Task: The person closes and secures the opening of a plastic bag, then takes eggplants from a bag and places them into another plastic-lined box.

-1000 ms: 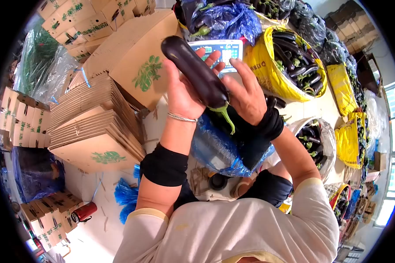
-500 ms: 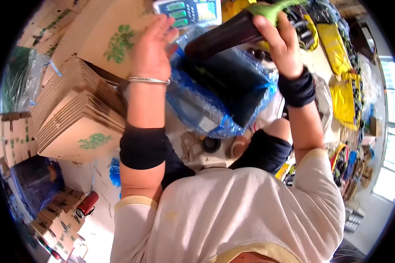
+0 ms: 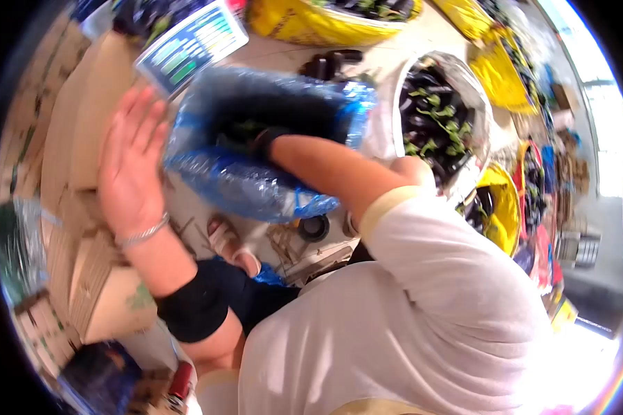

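Note:
My left hand is held up with its fingers stretched out, left of the blue plastic-lined container and below the scale; it holds nothing. My right arm reaches down into this container, its black wristband at the dark opening. The right hand itself is lost in shadow and blur inside, so its fingers cannot be made out. A blurred green patch shows beside the wristband. The clear blue plastic hangs over the container's rim and sides.
A digital scale stands behind the container. To the right is a white sack of eggplants, with yellow bags of eggplants around. Flattened cardboard boxes lean at the left. A roll of tape lies near my feet.
My right hand has carried the eggplant it held from above the container down inside, out of sight. The left hand stays raised and open. The view has turned toward the right.

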Demonstrator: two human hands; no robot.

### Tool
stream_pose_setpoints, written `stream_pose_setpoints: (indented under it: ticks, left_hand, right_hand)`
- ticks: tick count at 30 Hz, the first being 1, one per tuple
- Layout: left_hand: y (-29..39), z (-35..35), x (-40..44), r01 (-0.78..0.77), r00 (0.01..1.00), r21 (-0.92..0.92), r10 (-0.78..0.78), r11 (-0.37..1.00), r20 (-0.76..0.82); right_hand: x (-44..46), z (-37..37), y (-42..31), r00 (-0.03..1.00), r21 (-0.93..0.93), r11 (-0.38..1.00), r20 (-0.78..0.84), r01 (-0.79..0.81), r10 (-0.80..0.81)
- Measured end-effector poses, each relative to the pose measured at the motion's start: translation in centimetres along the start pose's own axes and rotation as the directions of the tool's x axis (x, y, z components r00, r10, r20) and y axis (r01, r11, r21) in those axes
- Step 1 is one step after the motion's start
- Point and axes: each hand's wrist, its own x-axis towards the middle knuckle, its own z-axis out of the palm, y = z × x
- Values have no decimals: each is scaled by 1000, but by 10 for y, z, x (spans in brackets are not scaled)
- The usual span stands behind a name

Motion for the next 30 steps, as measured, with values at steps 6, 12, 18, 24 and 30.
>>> stream_pose_setpoints:
  ticks: [6, 12, 18, 24, 30]
  left_hand:
    - [0, 13, -8, 28, 1000, 17, -28, 999, -2]
    - [-16, 50, -19, 72, 995, 91, -78, 993, 65]
    - [-35, 59, -62, 48, 977, 250, -97, 967, 190]
    - [-70, 46, -59, 65, 975, 201, -105, 978, 194]
    - [-109, 101, -26, 260, 909, -53, -226, 964, 351]
  right_hand:
    - [-62, -90, -23, 961, -170, 945, 57, 278, -272]
    - [-226, -172, 101, 876, 656, 586, -414, 475, -247]
    - [-300, 21, 321, 548, 723, -215, -262, 656, 794]
    - [-290, 253, 391, 237, 658, -599, 560, 457, 794]
    - [-220, 294, 439, 256, 688, -650, 598, 323, 760]
